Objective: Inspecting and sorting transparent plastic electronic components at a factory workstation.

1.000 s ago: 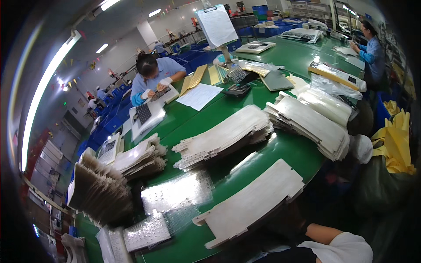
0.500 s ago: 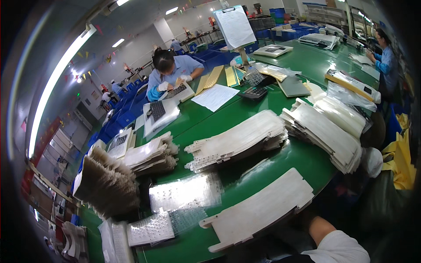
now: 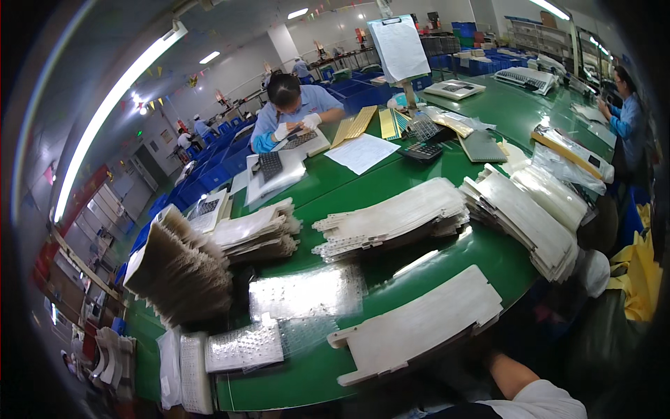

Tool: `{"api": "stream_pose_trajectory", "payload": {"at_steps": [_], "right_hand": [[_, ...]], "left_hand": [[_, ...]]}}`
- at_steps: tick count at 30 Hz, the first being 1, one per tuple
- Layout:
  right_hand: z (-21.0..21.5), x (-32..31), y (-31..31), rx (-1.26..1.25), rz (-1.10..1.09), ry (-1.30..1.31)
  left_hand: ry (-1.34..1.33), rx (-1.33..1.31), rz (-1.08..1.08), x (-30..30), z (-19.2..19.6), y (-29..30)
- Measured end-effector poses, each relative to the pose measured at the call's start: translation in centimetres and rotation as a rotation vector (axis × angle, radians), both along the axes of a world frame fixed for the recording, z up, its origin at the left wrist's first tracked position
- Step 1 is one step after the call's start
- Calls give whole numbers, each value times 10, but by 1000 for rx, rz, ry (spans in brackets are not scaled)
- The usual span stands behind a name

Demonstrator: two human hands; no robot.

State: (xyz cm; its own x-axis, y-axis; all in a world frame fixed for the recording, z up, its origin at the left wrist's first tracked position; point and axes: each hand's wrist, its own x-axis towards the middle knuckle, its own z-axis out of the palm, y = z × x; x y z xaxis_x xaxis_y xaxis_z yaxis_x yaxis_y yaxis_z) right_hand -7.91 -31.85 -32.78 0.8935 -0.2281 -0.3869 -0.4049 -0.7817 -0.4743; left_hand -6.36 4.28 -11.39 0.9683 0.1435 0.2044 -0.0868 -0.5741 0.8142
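Neither of my hands shows. At the lower right, my bent right arm (image 3: 513, 373) in a white short sleeve reaches below the table's near edge, and its hand is hidden. Closest to that arm lies a long off-white notched panel (image 3: 419, 325), slightly curved in this view, along the near edge of the green table (image 3: 300, 394). Left of it are bumpy transparent plastic sheets (image 3: 303, 290) and a smaller bumpy sheet (image 3: 244, 346). Beyond the panel rests a stack of similar thin panels (image 3: 398, 213).
More panel stacks stand at the right (image 3: 520, 220), and a tall one (image 3: 174, 272) at the left. Across the table a person in blue (image 3: 296, 112) handles a keyboard part. A calculator (image 3: 422, 151), paper sheet (image 3: 361, 153) and clipboard (image 3: 399, 49) are farther back. Yellow cloth (image 3: 636, 276) hangs right.
My view has turned slightly left, so most things sit farther right in it. The near panel and stacks keep their places on the table. My hands stay out of sight.
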Motion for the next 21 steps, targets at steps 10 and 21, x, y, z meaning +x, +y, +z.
{"api": "stream_pose_trajectory", "payload": {"at_steps": [10,21], "right_hand": [[-18,-7,-11,-47,59,39],[122,-55,-20,149,567,657]], "left_hand": [[-20,51,-35,-10,-7,9],[-32,113,-68,-7,-19,15]]}}
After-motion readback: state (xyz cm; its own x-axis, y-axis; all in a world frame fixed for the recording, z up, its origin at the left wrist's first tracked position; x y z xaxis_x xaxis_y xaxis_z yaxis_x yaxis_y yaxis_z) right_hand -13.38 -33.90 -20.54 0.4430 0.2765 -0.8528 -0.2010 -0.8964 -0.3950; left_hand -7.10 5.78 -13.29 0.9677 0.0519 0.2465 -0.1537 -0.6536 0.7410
